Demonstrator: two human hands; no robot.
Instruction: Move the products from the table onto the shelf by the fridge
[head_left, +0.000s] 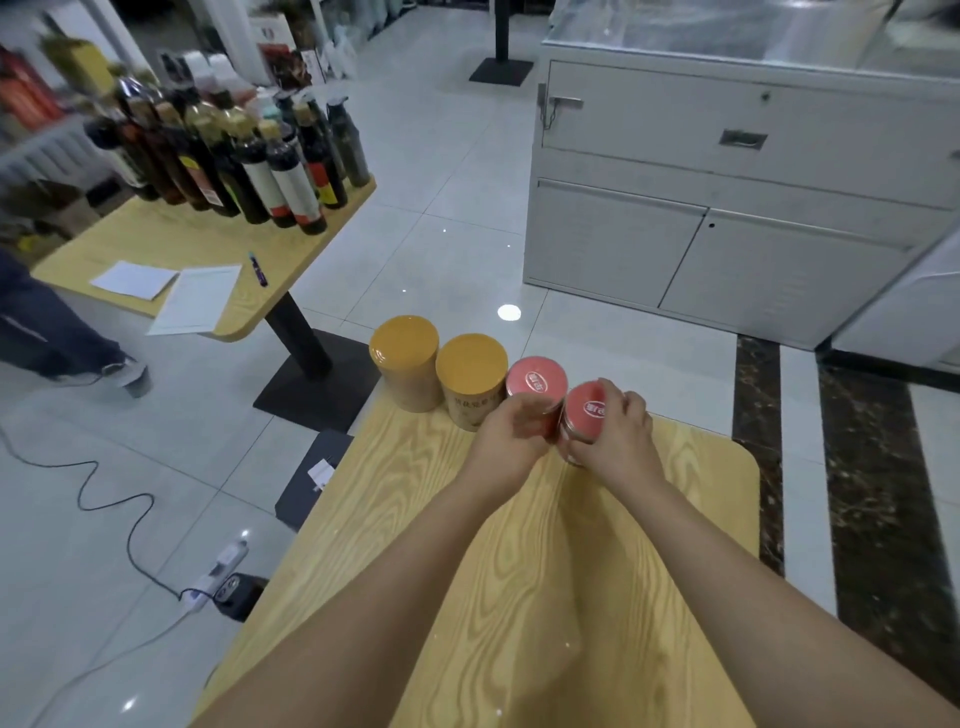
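Note:
Two red-lidded cans and two yellow-lidded cans stand in a row at the far edge of the wooden table (519, 561). My left hand (511, 434) curls round the left red can (536, 379). The fingers of my right hand (615, 434) wrap the right red can (592, 408), reaching over its lid. The two red cans touch each other. To their left stand the nearer yellow can (470, 376) and the farther yellow can (405, 358), untouched. No shelf or fridge is plainly in view.
A second wooden table (171, 234) at the left carries several dark bottles (249, 156), papers and a pen. A white cabinet (727, 208) stands ahead right. A power strip (218, 577) with cable lies on the tiled floor. A person's leg (47, 332) is at far left.

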